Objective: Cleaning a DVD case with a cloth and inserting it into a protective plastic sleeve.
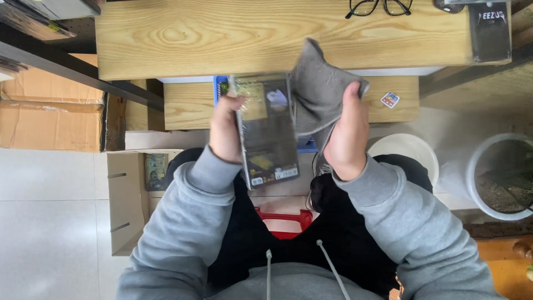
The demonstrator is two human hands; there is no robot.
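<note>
Fingers of the left hand [225,130] wrap the left edge of a flat dark rectangular package in clear plastic [266,130], thumb curled over the front near the top, so it's pinched edge-on and held upright over the lap. Right hand [347,136] has its fingers bunched closed around a grey microfibre cloth [316,91], thumb pointing up along it; cloth overlaps the package's right edge and touches it. Judging by the pose, this is mid-wipe on the package face. Next stroke would need the left grip kept firm so the slick wrap doesn't twist, and the cloth laid flatter on the front. Package sits between both hands, just below the edge of the light wooden desk [166,39]. Further out: black-framed glasses [380,6] on the desk top, open cardboard box [127,200] on the floor at left, white bucket [408,150] at right.
</note>
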